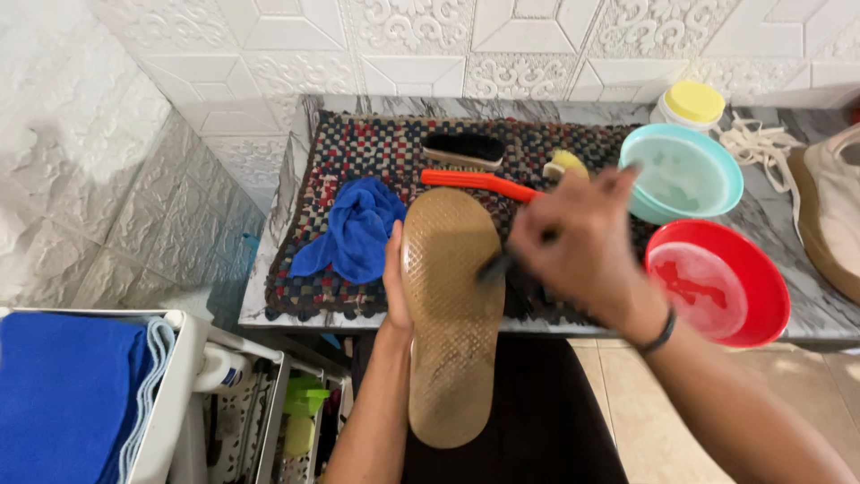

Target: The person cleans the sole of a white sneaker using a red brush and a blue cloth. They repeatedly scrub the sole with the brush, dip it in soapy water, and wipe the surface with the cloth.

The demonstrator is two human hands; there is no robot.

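My left hand grips a shoe by its left edge, sole up. The tan rubber sole has a fine grid tread and stands lengthwise toward me. My right hand, blurred, is closed around a small dark brush whose tip touches the sole near its right edge. A black band circles my right wrist.
A checkered woven mat covers the marble counter, with a blue cloth, an orange-handled brush, a black brush and a yellow sponge. A teal bowl, red bowl, yellow-lidded tub, laces and a beige shoe lie right.
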